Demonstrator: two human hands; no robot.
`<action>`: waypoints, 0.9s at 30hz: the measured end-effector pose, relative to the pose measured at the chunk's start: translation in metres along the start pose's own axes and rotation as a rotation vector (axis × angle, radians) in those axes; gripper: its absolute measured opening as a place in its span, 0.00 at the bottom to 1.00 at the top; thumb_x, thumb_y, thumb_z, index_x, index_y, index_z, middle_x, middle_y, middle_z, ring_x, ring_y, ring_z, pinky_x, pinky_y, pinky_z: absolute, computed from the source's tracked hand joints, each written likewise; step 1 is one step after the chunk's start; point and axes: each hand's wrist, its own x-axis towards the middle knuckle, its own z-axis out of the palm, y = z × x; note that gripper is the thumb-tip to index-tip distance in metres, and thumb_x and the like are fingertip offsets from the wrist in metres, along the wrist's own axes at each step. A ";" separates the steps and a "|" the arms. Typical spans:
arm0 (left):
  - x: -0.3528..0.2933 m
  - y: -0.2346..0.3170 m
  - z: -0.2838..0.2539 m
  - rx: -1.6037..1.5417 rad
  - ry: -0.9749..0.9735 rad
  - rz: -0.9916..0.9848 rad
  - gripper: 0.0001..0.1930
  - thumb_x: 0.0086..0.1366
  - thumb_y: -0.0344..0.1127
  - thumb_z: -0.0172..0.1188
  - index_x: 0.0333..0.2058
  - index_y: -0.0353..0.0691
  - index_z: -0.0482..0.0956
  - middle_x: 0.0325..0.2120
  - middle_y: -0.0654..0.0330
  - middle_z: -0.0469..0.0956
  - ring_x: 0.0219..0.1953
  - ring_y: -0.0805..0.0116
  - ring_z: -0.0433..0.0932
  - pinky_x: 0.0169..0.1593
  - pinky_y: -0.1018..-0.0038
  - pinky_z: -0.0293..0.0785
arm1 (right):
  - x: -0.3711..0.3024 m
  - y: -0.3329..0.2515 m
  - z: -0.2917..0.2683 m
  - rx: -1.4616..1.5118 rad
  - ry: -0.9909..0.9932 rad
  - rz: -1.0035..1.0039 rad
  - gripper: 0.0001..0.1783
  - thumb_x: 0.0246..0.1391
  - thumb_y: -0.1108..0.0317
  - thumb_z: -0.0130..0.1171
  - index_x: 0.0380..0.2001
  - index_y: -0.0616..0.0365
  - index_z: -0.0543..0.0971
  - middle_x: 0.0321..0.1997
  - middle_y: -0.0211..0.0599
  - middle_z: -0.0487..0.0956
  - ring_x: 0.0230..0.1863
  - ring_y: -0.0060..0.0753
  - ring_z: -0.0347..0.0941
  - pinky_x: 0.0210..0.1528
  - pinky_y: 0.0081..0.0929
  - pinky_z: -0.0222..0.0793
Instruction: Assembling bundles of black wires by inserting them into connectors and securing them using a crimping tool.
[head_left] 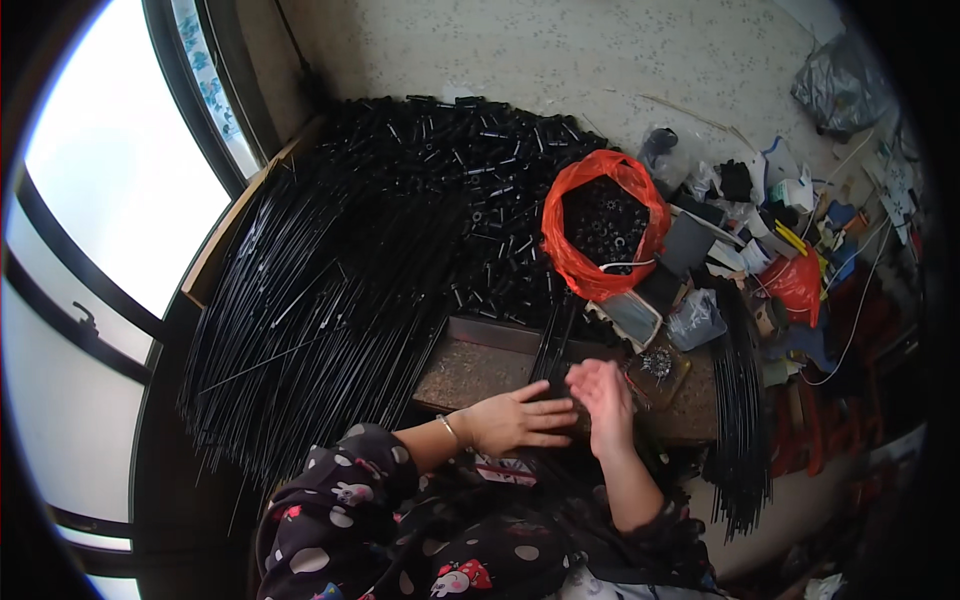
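Observation:
My left hand (512, 421) reaches over the front edge of the wooden worktable (470, 372), palm down, fingers stretched and apart. Just right of it, my right hand (604, 402) is raised with straight fingers and the palm turned toward the left; it is slightly blurred. Neither hand visibly holds anything. Beyond the fingertips, a few thin black rods (552, 345) stretch away from me, their near ends partly hidden by my hands. A small cluster of shiny metal parts (657, 362) lies right of my right hand.
A large bundle of long black rods (290, 310) fans out at left, below a heap of short black tubular parts (470, 150). An orange plastic bag (562, 250) holds small black parts. More rods (738, 420) hang over the right edge. Mixed clutter (790, 240) covers the far right.

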 end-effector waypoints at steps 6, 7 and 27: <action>0.003 -0.011 0.023 0.096 0.021 0.183 0.17 0.52 0.38 0.50 0.40 0.43 0.77 0.58 0.58 0.60 0.62 0.60 0.55 0.63 0.54 0.44 | 0.071 0.032 0.013 0.411 -0.382 0.548 0.34 0.55 0.41 0.43 0.53 0.58 0.61 0.49 0.47 0.71 0.53 0.46 0.66 0.51 0.43 0.63; 0.006 -0.012 0.023 0.081 0.078 0.173 0.18 0.52 0.39 0.51 0.42 0.42 0.76 0.57 0.58 0.62 0.61 0.60 0.57 0.63 0.55 0.46 | 0.072 0.027 0.017 0.413 -0.368 0.547 0.34 0.55 0.41 0.43 0.53 0.58 0.61 0.49 0.47 0.71 0.53 0.46 0.66 0.51 0.43 0.63; 0.005 -0.014 0.013 -0.598 0.349 -0.113 0.17 0.54 0.38 0.59 0.42 0.38 0.74 0.35 0.52 0.76 0.42 0.53 0.74 0.56 0.60 0.62 | -0.037 -0.048 0.012 -0.671 -0.609 -0.430 0.13 0.45 0.78 0.60 0.38 0.62 0.79 0.35 0.38 0.81 0.35 0.28 0.77 0.43 0.23 0.71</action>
